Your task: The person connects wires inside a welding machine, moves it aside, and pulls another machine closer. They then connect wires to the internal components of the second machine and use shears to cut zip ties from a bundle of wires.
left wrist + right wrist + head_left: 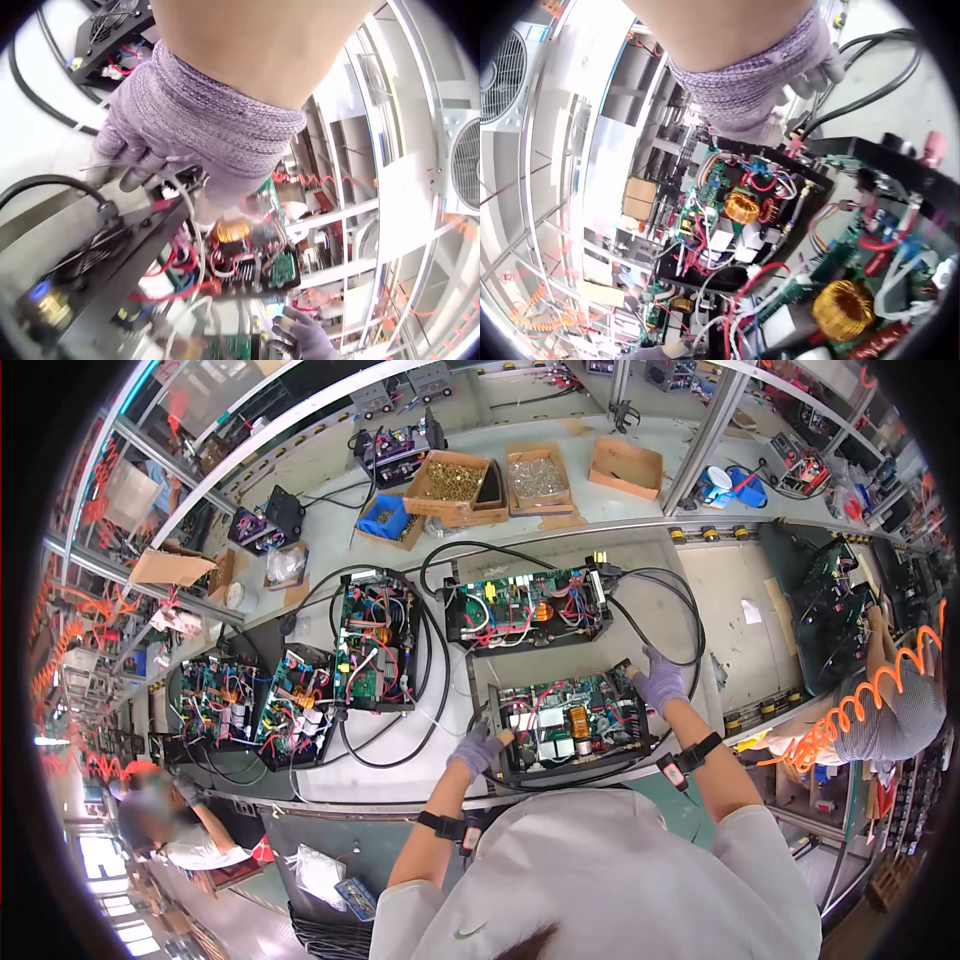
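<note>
An open-topped power unit (572, 722), a black chassis filled with circuit boards, wires and a copper-wound coil (232, 230), lies on the bench in front of me. My left hand (477, 749), in a purple-grey knit glove, grips its left end panel. In the left wrist view the fingers (135, 161) bend over the outside, the thumb towards the boards. At the opposite end my gloved right hand (660, 682) holds the right end panel near its far corner. Black cable runs close by that hand.
Behind it sits a similar unit (530, 606), with another (375, 640) and more to the left. Looped black cables (690, 610) lie around them. Boxes of small fasteners (452, 478) stand at the back. Other people work at the left and right (880, 700).
</note>
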The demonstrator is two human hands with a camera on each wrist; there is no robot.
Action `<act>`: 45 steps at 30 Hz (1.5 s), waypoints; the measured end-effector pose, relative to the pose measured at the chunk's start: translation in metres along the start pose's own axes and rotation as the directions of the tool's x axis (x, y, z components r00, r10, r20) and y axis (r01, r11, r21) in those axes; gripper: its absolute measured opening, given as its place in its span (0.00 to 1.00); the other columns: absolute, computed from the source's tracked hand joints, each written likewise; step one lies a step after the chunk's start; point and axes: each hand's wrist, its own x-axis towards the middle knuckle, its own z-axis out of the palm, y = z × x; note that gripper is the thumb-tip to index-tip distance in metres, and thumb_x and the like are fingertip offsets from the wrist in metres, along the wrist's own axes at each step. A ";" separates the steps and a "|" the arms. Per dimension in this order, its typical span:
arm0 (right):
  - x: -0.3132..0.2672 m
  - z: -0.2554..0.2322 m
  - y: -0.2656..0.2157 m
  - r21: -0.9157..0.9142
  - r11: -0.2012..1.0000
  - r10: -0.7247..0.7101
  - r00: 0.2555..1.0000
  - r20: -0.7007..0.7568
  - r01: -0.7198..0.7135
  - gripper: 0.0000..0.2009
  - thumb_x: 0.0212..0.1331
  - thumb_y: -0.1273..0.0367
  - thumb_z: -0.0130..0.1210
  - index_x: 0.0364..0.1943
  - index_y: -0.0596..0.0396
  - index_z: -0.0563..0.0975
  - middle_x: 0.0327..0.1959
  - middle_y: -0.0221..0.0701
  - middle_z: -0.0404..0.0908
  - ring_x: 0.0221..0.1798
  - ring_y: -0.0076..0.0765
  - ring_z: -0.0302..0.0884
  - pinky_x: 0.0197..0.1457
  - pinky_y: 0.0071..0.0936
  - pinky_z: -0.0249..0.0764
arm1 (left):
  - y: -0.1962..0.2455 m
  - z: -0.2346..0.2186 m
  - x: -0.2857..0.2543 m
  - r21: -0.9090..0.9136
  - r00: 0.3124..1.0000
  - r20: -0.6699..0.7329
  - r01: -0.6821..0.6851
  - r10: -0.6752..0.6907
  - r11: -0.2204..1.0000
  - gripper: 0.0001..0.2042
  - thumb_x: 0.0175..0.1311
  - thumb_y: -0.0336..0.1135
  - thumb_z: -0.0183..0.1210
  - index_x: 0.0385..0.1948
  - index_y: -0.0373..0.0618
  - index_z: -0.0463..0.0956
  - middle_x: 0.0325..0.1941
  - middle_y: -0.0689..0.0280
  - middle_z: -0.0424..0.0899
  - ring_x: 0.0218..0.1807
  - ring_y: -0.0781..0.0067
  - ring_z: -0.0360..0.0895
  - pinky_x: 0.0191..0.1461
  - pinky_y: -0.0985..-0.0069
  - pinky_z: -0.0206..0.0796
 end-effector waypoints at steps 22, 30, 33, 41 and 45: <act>-0.080 0.002 0.022 0.377 0.906 -0.118 0.969 -0.215 0.194 0.33 0.45 0.76 0.54 0.63 0.55 0.63 0.37 0.44 0.82 0.34 0.47 0.81 0.40 0.33 0.75 | 0.044 0.034 -0.049 -0.304 0.727 -0.636 -0.542 0.257 0.783 0.28 0.47 0.26 0.55 0.56 0.41 0.67 0.38 0.55 0.82 0.38 0.66 0.81 0.43 0.75 0.71; -0.089 0.033 0.025 0.413 0.836 -0.245 0.919 -0.309 0.361 0.38 0.47 0.79 0.52 0.68 0.53 0.54 0.52 0.48 0.75 0.48 0.50 0.77 0.51 0.31 0.73 | 0.014 0.048 -0.029 0.085 0.718 -0.633 -0.306 0.288 0.948 0.26 0.51 0.28 0.58 0.56 0.40 0.67 0.45 0.52 0.81 0.46 0.60 0.79 0.49 0.68 0.69; -0.077 0.036 0.034 0.327 0.807 -0.358 0.849 -0.390 0.491 0.38 0.46 0.75 0.57 0.66 0.59 0.57 0.48 0.50 0.77 0.48 0.52 0.78 0.50 0.34 0.73 | 0.058 0.036 -0.073 0.141 0.393 -0.860 -0.429 0.325 0.892 0.33 0.48 0.31 0.58 0.62 0.42 0.60 0.53 0.47 0.74 0.54 0.46 0.71 0.61 0.60 0.61; -0.083 0.039 0.026 0.315 0.902 -0.193 0.929 -0.316 0.295 0.37 0.46 0.74 0.57 0.66 0.55 0.57 0.47 0.51 0.76 0.46 0.58 0.76 0.49 0.39 0.74 | 0.176 0.011 -0.048 0.763 0.383 -0.389 -0.375 0.838 0.526 0.21 0.50 0.43 0.62 0.49 0.53 0.76 0.50 0.65 0.79 0.58 0.56 0.70 0.64 0.60 0.56; -0.085 0.039 0.029 0.333 0.913 -0.155 0.957 -0.246 0.234 0.39 0.46 0.74 0.55 0.67 0.51 0.54 0.58 0.49 0.68 0.56 0.56 0.70 0.59 0.39 0.69 | 0.181 0.009 -0.014 0.726 0.513 -0.309 -0.417 0.801 0.547 0.15 0.46 0.42 0.65 0.39 0.56 0.79 0.38 0.66 0.81 0.46 0.61 0.76 0.58 0.62 0.59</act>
